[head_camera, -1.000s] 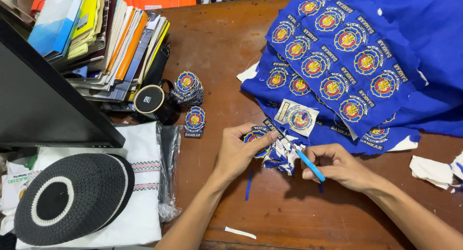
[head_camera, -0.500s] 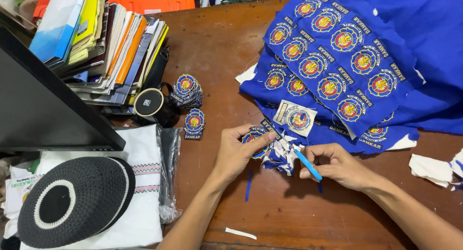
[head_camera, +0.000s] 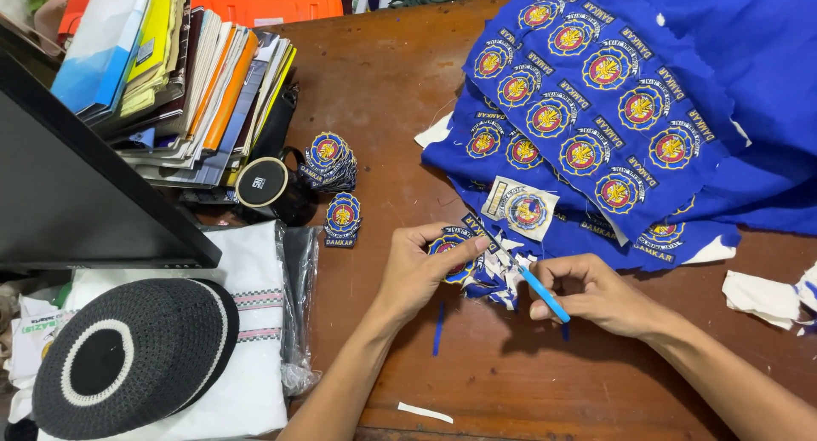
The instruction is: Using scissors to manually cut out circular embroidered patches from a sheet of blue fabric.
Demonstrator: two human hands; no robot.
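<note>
Both your forearms come up from the lower edge and angle toward each other, bare to the elbow. Your left hand [head_camera: 419,271] lies with its back up, wrist straight, thumb and forefinger pinched together at the tips and the other fingers curled under. Your right hand [head_camera: 596,294] sits close beside it, knuckles up, fingers folded inward in a pen-like grip.

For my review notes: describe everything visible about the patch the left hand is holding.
The patch is a small round embroidered badge, blue with a yellow edge and a red and yellow centre. It looks like stitched cloth. The left hand pinches it between thumb and fingers just above the wooden table, so part is hidden. Blue and white cloth trimmings lie right beside it.
</note>
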